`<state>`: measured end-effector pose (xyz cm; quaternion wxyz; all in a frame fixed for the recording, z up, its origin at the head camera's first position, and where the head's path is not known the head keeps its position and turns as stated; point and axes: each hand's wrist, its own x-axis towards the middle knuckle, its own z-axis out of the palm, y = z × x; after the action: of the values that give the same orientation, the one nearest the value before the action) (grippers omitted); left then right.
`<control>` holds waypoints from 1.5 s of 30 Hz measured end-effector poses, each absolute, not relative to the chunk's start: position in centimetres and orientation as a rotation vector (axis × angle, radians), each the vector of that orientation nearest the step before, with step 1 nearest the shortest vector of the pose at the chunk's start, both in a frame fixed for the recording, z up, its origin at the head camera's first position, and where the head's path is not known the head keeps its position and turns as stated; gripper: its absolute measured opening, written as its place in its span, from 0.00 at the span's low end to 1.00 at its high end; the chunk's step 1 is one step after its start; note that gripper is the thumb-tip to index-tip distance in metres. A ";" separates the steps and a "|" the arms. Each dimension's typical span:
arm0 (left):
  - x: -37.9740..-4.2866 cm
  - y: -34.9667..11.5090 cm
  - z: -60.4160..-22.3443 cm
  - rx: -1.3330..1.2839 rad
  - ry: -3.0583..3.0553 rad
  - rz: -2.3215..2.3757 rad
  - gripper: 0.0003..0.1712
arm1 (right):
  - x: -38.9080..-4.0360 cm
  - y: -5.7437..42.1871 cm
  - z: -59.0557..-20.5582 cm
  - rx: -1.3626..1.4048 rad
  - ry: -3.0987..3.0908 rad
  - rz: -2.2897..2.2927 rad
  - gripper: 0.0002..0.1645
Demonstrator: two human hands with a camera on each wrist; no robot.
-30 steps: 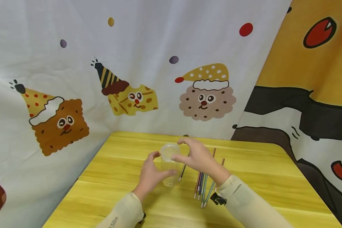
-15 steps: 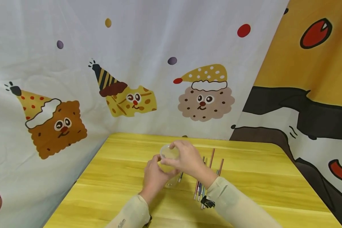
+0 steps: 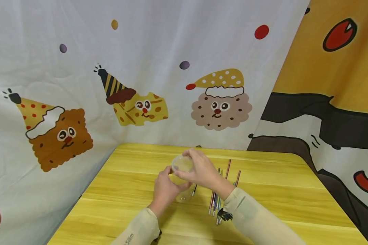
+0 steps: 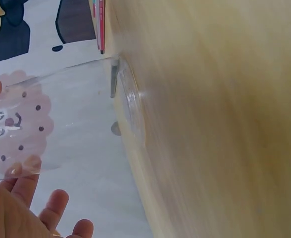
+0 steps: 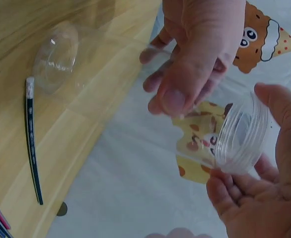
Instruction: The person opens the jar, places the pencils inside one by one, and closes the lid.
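Holding one clear plastic jar [image 4: 71, 114] between us, we keep it upright, its base on the wood-grain tabletop [image 3: 125, 197], left of the pencils. Our left hand [image 3: 165, 189] has its grip clamped on the jar's upper body, thumb on the near side and fingers on the far left. Our right hand [image 3: 200, 170] has its grip clamped on one clear ribbed lid [image 5: 245, 131], thumb and fingers on opposite sides of its rim. The lid sits at the jar's mouth; how tightly, we cannot tell. Through the see-through wall we make out the cloth [image 3: 159, 34] behind, printed with three whole hatted cartoon figures. One dark pencil [image 5: 33, 144] lies outside the jar, its pale eraser end just beside the base. Farther right lies a loose bundle of coloured pencils [image 3: 215, 204], partly hidden by our right hand and sleeve [image 3: 260, 217]; we count at least five, but the overlap prevents an exact number.
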<state>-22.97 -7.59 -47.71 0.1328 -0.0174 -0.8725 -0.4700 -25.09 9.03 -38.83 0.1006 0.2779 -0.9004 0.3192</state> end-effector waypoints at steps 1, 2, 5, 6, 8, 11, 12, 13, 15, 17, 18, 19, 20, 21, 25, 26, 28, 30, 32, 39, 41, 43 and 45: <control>-22.9 -7.6 -47.7 -0.048 -2.535 -1.372 0.43 | -25.3 9.2 -38.8 0.858 -2.658 0.943 0.39; -22.9 -7.6 -47.6 -0.043 -2.538 -1.385 0.43 | -25.4 9.3 -38.7 0.892 -2.660 0.938 0.39; -22.8 -7.6 -47.6 -0.016 -2.550 -1.413 0.44 | -25.7 9.6 -38.6 0.966 -2.682 0.940 0.40; -22.7 -7.6 -47.7 -0.011 -2.556 -1.407 0.44 | -25.8 9.7 -38.6 0.978 -2.694 0.941 0.42; -22.6 -7.7 -47.8 -0.019 -2.559 -1.395 0.44 | -25.6 9.6 -38.6 0.958 -2.722 0.926 0.46; -22.6 -7.7 -48.0 -0.044 -2.562 -1.369 0.45 | -25.2 9.4 -38.7 0.862 -2.758 0.886 0.55; -22.6 -7.7 -48.0 -0.053 -2.564 -1.356 0.44 | -25.1 9.3 -38.7 0.823 -2.763 0.870 0.57; -22.6 -7.7 -48.1 -0.055 -2.568 -1.349 0.44 | -25.0 9.2 -38.7 0.788 -2.768 0.855 0.58; -22.6 -7.6 -48.0 -0.043 -2.579 -1.338 0.45 | -24.8 9.1 -38.8 0.745 -2.771 0.848 0.56; -22.6 -7.6 -48.0 -0.035 -2.593 -1.314 0.45 | -24.8 9.1 -38.8 0.739 -2.764 0.852 0.53; -22.6 -7.5 -47.9 -0.022 -2.601 -1.313 0.46 | -24.8 9.2 -38.8 0.751 -2.755 0.850 0.51; -22.6 -7.5 -47.9 -0.007 -2.607 -1.316 0.47 | -24.9 9.2 -38.7 0.771 -2.746 0.856 0.50; -22.6 -7.4 -47.8 0.008 -2.613 -1.322 0.47 | -24.9 9.3 -38.7 0.792 -2.737 0.861 0.48; -22.6 -7.4 -47.8 0.021 -2.617 -1.326 0.48 | -25.0 9.4 -38.7 0.815 -2.727 0.862 0.48; -22.6 -7.3 -47.8 0.045 -2.623 -1.336 0.49 | -25.0 9.6 -38.8 0.856 -2.723 0.859 0.50; -22.6 -7.3 -47.8 0.039 -2.623 -1.328 0.48 | -25.0 9.5 -38.8 0.843 -2.729 0.850 0.52; -22.6 -7.3 -47.8 0.032 -2.622 -1.321 0.48 | -24.9 9.4 -38.9 0.802 -2.739 0.839 0.56; -22.6 -7.4 -47.8 0.026 -2.624 -1.311 0.48 | -24.8 9.2 -39.0 0.763 -2.739 0.828 0.59; -22.6 -7.4 -47.8 0.034 -2.628 -1.307 0.48 | -24.8 9.1 -39.0 0.759 -2.722 0.840 0.56; -22.6 -7.3 -47.6 0.058 -2.629 -1.316 0.49 | -24.9 9.5 -38.7 0.842 -2.703 0.957 0.52; -22.6 -7.4 -47.6 0.046 -2.624 -1.317 0.47 | -24.9 9.4 -38.7 0.825 -2.713 0.944 0.55; -22.6 -7.5 -47.7 0.029 -2.618 -1.317 0.46 | -24.8 9.2 -38.8 0.785 -2.725 0.910 0.58; -22.7 -7.5 -47.7 0.017 -2.617 -1.318 0.46 | -24.8 9.1 -38.9 0.739 -2.732 0.883 0.60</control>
<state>-22.68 -7.51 -47.69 0.1054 0.0057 -0.8881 -0.4473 -24.78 9.06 -38.90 0.0881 0.2481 -0.9179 0.2968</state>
